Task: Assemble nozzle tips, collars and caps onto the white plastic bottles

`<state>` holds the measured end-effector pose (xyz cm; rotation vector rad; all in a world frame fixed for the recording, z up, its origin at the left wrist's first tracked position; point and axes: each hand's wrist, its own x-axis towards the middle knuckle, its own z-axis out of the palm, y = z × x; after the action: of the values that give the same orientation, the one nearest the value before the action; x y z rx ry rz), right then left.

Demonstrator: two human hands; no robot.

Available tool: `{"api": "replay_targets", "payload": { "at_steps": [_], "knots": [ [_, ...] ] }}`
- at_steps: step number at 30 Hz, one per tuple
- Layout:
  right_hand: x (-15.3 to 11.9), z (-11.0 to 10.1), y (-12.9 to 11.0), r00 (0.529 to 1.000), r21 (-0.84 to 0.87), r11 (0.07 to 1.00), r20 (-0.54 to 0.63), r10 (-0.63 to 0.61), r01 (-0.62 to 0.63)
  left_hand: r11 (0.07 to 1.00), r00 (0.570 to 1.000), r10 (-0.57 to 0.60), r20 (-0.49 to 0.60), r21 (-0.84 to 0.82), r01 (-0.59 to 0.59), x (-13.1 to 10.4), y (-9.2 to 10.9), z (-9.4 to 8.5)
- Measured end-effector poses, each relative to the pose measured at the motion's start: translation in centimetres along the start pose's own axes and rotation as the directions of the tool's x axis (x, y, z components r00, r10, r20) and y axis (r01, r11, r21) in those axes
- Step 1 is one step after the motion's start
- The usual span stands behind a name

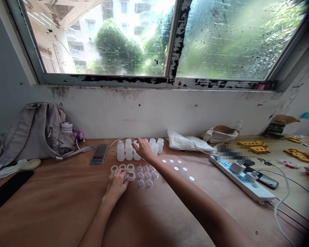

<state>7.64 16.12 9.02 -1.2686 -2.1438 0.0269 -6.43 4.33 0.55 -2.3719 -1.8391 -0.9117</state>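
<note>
While bottles (121, 151) at the worktop's (54, 202) far edge stand unjoined to rings (130, 167), the left hand (116, 183) curls over those, the right hand (144, 150) reaches bottles; finger pinch unclear.

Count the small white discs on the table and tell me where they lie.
6 white discs show, all beyond the right forearm: three in the far row, two in the middle, one nearest. The forearm may hide others.
</note>
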Motion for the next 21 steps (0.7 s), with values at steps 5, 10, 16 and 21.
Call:
{"api": "replay_targets", "payload": {
  "at_steps": [5,10,16,21],
  "knots": [
    [-7.2,-1.3,2.0,0.996,0.17,0.985,-0.087,0.005,0.01,0.993,0.999,0.044,0.006,0.112,-0.044,-0.5,0.7,0.8],
    [-15.1,-1.0,4.1,0.997,0.188,0.98,-0.013,0.071,-0.067,0.979,0.996,0.072,-0.047,0.194,-0.062,-0.7,0.9,1.9],
    [-17.2,0.0,5.0,0.992,0.196,0.979,0.12,0.041,-0.064,0.98,0.986,0.113,-0.12,0.179,-0.09,-0.5,1.3,2.4],
    [-16.9,0.0,4.7,0.996,0.298,0.952,0.077,0.049,-0.07,0.986,0.968,0.158,-0.196,-0.012,-0.164,-0.5,2.5,1.6]
  ]
}}
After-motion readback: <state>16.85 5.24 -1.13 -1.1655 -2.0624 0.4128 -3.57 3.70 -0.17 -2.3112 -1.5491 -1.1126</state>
